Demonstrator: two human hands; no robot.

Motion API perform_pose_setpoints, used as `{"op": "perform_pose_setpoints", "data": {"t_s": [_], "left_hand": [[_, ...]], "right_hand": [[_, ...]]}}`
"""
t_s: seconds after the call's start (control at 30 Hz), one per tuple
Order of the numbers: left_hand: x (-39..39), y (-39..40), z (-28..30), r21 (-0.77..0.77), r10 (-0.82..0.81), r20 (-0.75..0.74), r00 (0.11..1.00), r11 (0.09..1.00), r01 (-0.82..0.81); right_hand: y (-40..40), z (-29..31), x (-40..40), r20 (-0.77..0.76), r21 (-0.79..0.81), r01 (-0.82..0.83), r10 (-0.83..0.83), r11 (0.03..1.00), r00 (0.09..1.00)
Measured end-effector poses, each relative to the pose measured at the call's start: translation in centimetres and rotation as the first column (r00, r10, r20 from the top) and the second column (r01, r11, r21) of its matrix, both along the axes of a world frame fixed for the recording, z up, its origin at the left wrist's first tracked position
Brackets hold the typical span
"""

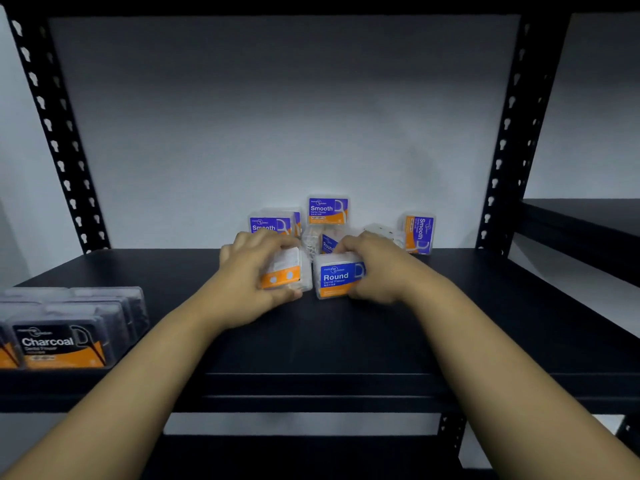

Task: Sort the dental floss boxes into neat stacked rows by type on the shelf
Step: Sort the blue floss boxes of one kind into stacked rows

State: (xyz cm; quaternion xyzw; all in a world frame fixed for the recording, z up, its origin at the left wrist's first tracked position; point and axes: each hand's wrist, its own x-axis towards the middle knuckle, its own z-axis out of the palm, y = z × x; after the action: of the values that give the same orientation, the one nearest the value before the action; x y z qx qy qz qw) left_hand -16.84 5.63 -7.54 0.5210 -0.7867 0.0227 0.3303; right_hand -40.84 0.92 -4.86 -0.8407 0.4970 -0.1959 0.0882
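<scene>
The black shelf (346,341) has lots of bare room near its front edge and on its right side. Both hands reach into the middle. The left hand (252,271) curls its fingers round a box with its back label up (284,271), and the right hand (377,268) curls its fingers round the Round box (337,277). The two boxes sit on the shelf just beside each other. Right behind them, against the far wall, is a messy pile of Smooth boxes (327,210), some upright and some tipped, so there is little room to push back. One more Smooth box (419,233) stands on its side at the far right. At the near left, Charcoal boxes (62,342) sit in neat rows. Black posts with holes (52,133) stand at the far corners.
</scene>
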Motion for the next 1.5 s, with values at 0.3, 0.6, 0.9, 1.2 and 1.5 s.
{"op": "perform_pose_setpoints", "data": {"t_s": [0.3, 0.6, 0.9, 1.2, 1.5], "left_hand": [[0.1, 0.3, 0.3, 0.038, -0.147, -0.257, 0.955, 0.986, 0.162], [1.5, -0.8, 0.2, 0.246, 0.047, -0.235, 0.971, 0.969, 0.012], [1.0, -0.3, 0.2, 0.282, 0.119, -0.184, 0.976, 0.957, -0.063], [0.9, -0.4, 0.4, -0.019, -0.025, -0.446, 0.895, 1.000, 0.018], [1.3, -0.2, 0.3, -0.041, -0.051, -0.335, 0.941, 0.998, 0.039]], "right_hand": [[0.1, -1.1, 0.0, 0.078, -0.011, 0.070, -0.069, 0.997, 0.995], [0.2, -1.3, 0.4, 0.114, 0.004, 0.033, -0.033, 0.999, 0.993], [0.0, -1.5, 0.4, 0.128, -0.003, 0.045, -0.044, 0.999, 0.991], [-0.3, -1.4, 0.5, 0.122, -0.047, 0.088, -0.081, 0.995, 0.989], [-0.3, -1.3, 0.0, 0.068, -0.069, 0.282, -0.278, 0.957, 0.958]]}}
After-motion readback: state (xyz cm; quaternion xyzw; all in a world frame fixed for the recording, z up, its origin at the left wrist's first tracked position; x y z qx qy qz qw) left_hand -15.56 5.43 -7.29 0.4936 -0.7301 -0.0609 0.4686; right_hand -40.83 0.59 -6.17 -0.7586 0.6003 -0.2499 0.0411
